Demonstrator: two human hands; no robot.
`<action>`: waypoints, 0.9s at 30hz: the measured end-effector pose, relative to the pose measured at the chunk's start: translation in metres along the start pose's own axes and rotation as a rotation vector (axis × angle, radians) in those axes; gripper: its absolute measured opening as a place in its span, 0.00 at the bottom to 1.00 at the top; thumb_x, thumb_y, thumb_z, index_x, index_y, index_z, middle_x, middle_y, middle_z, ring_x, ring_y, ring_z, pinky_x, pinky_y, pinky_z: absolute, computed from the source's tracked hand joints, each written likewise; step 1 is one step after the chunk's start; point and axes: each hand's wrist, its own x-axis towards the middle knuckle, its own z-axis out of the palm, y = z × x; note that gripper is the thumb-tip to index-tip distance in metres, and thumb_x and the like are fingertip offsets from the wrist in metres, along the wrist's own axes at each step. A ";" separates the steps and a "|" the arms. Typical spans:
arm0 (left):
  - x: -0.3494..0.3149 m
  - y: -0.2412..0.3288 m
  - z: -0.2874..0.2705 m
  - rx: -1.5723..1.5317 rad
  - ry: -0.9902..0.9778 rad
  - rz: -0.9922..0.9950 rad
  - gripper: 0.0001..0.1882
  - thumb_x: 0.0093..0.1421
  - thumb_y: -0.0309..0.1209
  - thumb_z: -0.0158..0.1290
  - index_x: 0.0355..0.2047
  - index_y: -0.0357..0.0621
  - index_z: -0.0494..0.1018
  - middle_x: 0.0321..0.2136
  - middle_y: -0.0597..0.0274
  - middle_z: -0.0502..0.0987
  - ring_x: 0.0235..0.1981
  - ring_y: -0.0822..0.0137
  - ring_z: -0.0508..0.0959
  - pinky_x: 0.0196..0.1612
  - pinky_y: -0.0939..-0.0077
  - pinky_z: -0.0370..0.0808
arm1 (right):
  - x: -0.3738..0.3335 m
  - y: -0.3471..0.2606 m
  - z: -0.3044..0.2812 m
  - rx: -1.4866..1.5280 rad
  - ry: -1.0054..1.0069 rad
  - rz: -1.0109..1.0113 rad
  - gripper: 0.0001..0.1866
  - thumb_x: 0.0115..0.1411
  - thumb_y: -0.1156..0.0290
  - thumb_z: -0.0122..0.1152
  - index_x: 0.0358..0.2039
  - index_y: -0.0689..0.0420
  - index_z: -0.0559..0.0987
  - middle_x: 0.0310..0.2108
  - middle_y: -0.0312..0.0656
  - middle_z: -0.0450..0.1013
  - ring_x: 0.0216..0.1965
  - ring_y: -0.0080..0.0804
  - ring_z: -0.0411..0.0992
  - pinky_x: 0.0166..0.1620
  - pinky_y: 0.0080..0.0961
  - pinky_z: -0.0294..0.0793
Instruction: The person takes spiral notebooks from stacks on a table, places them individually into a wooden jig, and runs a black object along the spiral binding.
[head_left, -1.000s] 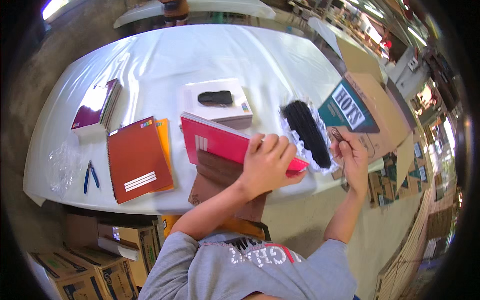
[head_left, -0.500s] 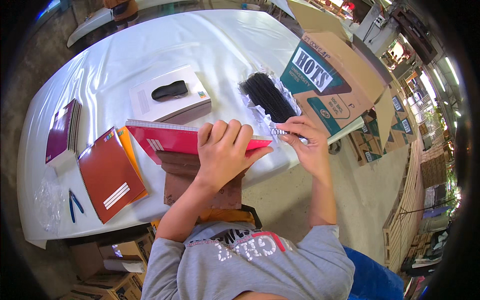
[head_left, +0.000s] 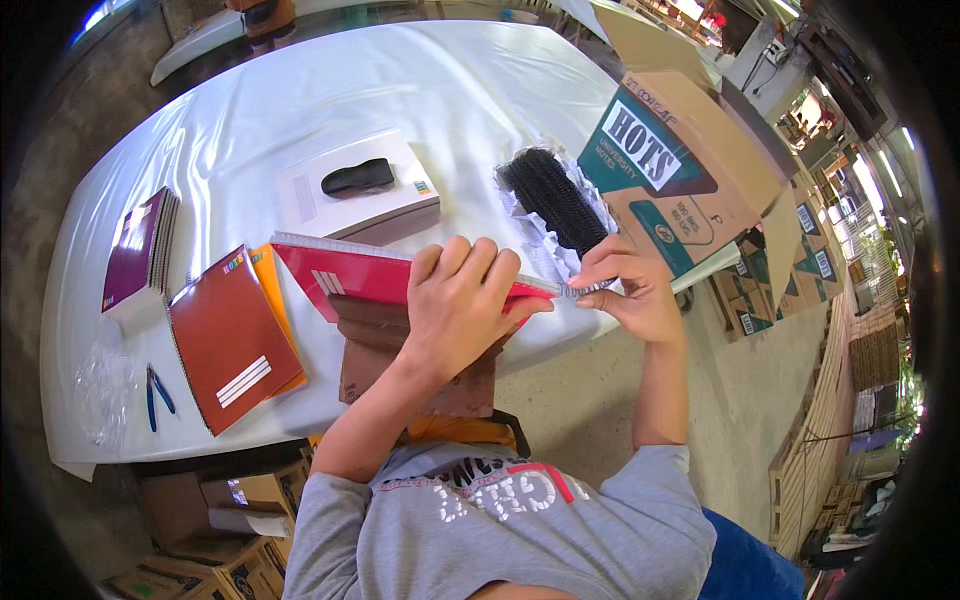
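Note:
My left hand (head_left: 465, 305) is closed over the top edge of a red notebook (head_left: 375, 275), thumb along its right end. The notebook stands on its edge, leaning on a brown board-like rest (head_left: 385, 365) in front of me. A thin wire spiral (head_left: 570, 291) sticks out at its right corner. My right hand (head_left: 635, 290) pinches this spiral between thumb and fingertips. Just beyond that hand, a bundle of black spiral coils (head_left: 555, 200) lies on crumpled pale wrapping (head_left: 590, 262). How far the spiral runs into the notebook is hidden by my left hand.
Left on the white-covered table (head_left: 250, 120) are purple notebooks (head_left: 135, 250), a rust-coloured notebook (head_left: 235, 340), blue-handled cutters (head_left: 155, 395) and clear plastic (head_left: 100, 395). A black curved object (head_left: 358, 178) rests on a white-covered stack (head_left: 400, 210). An open carton (head_left: 690, 150) stands right.
My right hand has moved slightly down and right, still pinching the spiral at the notebook's corner. My left hand keeps its grip. The whole view has shifted a little.

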 end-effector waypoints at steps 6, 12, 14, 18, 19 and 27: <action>0.003 -0.001 -0.005 -0.061 -0.028 -0.021 0.22 0.38 0.53 0.61 0.23 0.50 0.70 0.21 0.69 0.66 0.27 0.67 0.67 0.35 0.72 0.59 | 0.001 -0.008 -0.003 -0.093 -0.003 -0.067 0.14 0.44 0.82 0.64 0.34 0.57 0.81 0.27 0.35 0.72 0.28 0.24 0.69 0.32 0.20 0.67; 0.000 0.000 -0.010 -0.078 -0.051 -0.011 0.21 0.41 0.51 0.60 0.27 0.50 0.73 0.23 0.68 0.67 0.30 0.66 0.68 0.38 0.69 0.59 | 0.000 -0.025 0.000 0.015 -0.191 0.460 0.09 0.58 0.75 0.50 0.37 0.61 0.76 0.27 0.36 0.70 0.21 0.22 0.66 0.27 0.17 0.64; -0.004 -0.002 -0.012 -0.082 -0.040 -0.020 0.21 0.41 0.51 0.60 0.28 0.50 0.73 0.24 0.68 0.67 0.31 0.66 0.68 0.40 0.68 0.59 | 0.000 -0.024 0.006 0.252 -0.022 0.352 0.08 0.58 0.76 0.51 0.37 0.61 0.75 0.28 0.37 0.69 0.21 0.21 0.66 0.28 0.18 0.64; -0.013 -0.013 -0.018 0.066 0.112 -0.175 0.22 0.40 0.52 0.61 0.27 0.50 0.72 0.25 0.67 0.66 0.33 0.66 0.68 0.51 0.64 0.58 | 0.001 -0.014 0.014 -0.144 0.204 0.014 0.09 0.58 0.76 0.51 0.39 0.59 0.76 0.30 0.38 0.69 0.21 0.21 0.65 0.27 0.18 0.64; -0.014 -0.016 -0.018 0.060 0.121 -0.154 0.23 0.39 0.52 0.61 0.27 0.49 0.72 0.25 0.66 0.66 0.33 0.66 0.68 0.52 0.63 0.58 | 0.001 -0.013 0.013 -0.226 0.103 -0.063 0.09 0.58 0.76 0.51 0.40 0.59 0.75 0.30 0.38 0.69 0.21 0.21 0.66 0.27 0.18 0.64; -0.025 -0.024 -0.026 -0.024 0.061 -0.072 0.21 0.39 0.51 0.61 0.23 0.49 0.71 0.24 0.65 0.65 0.29 0.65 0.67 0.45 0.66 0.62 | 0.031 -0.027 -0.008 -0.001 -0.508 0.669 0.14 0.61 0.74 0.47 0.46 0.57 0.73 0.30 0.41 0.71 0.28 0.22 0.70 0.29 0.21 0.70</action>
